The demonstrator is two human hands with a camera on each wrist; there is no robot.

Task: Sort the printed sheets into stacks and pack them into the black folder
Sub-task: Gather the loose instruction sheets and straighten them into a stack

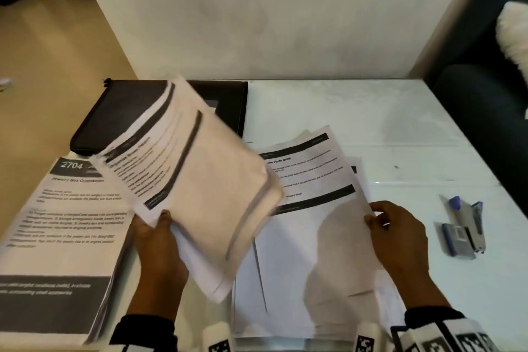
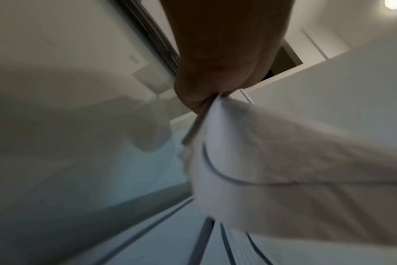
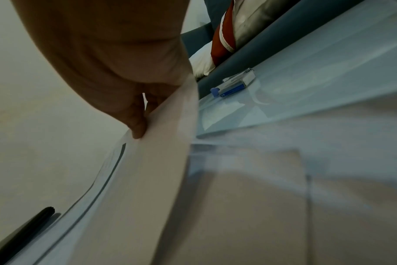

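Note:
My left hand [image 1: 155,226] pinches a bundle of printed sheets [image 1: 197,180] by its near corner and holds it tilted in the air, blurred; the same bundle [image 2: 272,170] hangs from my thumb in the left wrist view. My right hand [image 1: 380,221] pinches the right edge of the top sheet [image 1: 311,180] of a loose pile at the table's middle; that sheet [image 3: 152,170] curves up. A sorted stack [image 1: 63,226] headed 2704 lies at the left. The black folder [image 1: 120,114] lies shut at the back left, partly hidden by the raised bundle.
A blue and metal stapler [image 1: 468,220] and a small staple box [image 1: 457,240] lie on the white table [image 1: 371,111] at the right. A dark sofa [image 1: 485,94] stands past the right edge. A wall runs behind the table.

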